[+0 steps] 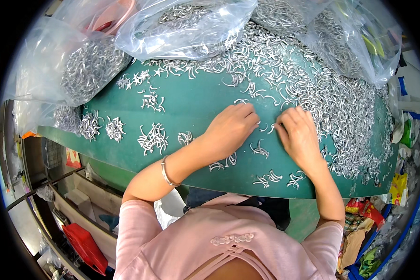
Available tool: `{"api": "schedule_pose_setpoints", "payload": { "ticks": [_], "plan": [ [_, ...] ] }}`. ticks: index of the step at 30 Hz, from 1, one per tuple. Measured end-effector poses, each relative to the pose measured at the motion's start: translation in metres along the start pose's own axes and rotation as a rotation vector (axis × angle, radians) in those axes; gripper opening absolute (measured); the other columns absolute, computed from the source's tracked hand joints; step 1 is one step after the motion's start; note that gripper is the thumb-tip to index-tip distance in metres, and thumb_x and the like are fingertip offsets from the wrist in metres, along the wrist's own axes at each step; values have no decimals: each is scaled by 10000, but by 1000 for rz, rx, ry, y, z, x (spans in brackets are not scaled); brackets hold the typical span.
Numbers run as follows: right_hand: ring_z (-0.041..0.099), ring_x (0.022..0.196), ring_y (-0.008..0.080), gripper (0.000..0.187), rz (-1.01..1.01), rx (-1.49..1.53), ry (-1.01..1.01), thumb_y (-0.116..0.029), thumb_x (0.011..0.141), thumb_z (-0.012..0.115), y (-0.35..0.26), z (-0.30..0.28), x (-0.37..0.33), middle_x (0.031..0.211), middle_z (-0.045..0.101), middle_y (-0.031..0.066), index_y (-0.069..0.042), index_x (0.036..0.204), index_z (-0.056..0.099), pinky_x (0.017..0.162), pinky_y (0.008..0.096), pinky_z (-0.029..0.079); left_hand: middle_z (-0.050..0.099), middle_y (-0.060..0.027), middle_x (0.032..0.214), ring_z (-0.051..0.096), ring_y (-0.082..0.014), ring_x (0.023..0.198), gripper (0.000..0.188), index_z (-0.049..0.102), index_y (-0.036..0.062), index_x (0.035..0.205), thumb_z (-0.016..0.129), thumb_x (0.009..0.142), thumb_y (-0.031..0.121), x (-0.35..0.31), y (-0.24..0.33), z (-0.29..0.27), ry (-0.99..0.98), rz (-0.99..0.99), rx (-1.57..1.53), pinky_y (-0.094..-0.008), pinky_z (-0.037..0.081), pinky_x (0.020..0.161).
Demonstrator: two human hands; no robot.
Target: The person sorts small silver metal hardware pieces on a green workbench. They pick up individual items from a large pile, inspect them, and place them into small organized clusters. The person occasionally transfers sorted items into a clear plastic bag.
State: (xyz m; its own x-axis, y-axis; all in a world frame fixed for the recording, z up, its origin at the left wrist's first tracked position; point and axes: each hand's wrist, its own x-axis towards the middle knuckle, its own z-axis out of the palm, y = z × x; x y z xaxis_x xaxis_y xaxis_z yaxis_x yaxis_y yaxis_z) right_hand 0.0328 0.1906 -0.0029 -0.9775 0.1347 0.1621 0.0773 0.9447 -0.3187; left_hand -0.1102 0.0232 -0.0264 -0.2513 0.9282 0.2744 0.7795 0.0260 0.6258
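Observation:
My left hand (235,125) is over the middle of the green tabletop (191,95), fingers curled together, their tips by a few small curved silver pieces (264,127). Facing it, my right hand (297,134) has thumb and fingers drawn into a pinch beside the same pieces. Whatever either hand grips is hidden by the fingers. Past my right hand spreads a large heap of curved silver metal pieces (354,109). Small groups lie around my hands: one cluster (260,150) just below them, another (268,178) near the front edge, and a bigger pile (153,138) left of my left forearm.
Clear plastic bags of silver pieces stand at the left (86,67), the back (186,28) and the right back (336,42). Star-shaped pieces (137,77) lie at the far left. Shelving with a red basket (85,247) is lower left; colourful packages (399,189) are at right.

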Motion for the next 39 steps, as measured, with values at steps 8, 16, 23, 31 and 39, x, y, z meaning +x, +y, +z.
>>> {"api": "schedule_pose_setpoints", "payload": {
  "ticks": [8,16,23,31,39],
  "plan": [
    [574,926,336,284,111,296,-169,-75,823,719,-7,-13,-3,952,569,137,-29,1074,595,817,432,461,589,-116,987,599,-321,927,210,652,25,1042,673,833,19,-2,-1,0,-24,-57,-185,-399,500,796],
    [583,921,356,220,150,243,-140,-67,817,712,-18,-3,-2,946,550,152,-24,985,576,792,450,477,567,-89,1030,568,-288,937,255,647,45,1055,705,807,30,0,4,1,-55,13,-59,-399,471,812],
    [602,824,368,133,261,341,-137,10,823,658,-13,-5,-3,892,558,163,7,923,570,736,452,492,578,-91,1023,564,-280,944,242,649,50,1049,667,812,2,-3,-3,2,-54,34,-7,-390,451,830],
    [635,717,290,114,265,428,-32,62,808,661,-7,-5,3,807,590,146,24,893,595,650,373,503,611,-105,1008,630,-256,845,168,651,-21,1033,639,867,-39,3,-2,2,97,-96,-317,-352,505,710],
    [580,658,154,95,214,673,91,51,803,686,-23,-7,27,776,622,76,8,879,648,603,282,466,659,-135,1094,672,-239,1036,165,656,-52,1079,581,970,46,7,-9,-12,-54,-647,-1348,-351,571,920]
  ]
}}
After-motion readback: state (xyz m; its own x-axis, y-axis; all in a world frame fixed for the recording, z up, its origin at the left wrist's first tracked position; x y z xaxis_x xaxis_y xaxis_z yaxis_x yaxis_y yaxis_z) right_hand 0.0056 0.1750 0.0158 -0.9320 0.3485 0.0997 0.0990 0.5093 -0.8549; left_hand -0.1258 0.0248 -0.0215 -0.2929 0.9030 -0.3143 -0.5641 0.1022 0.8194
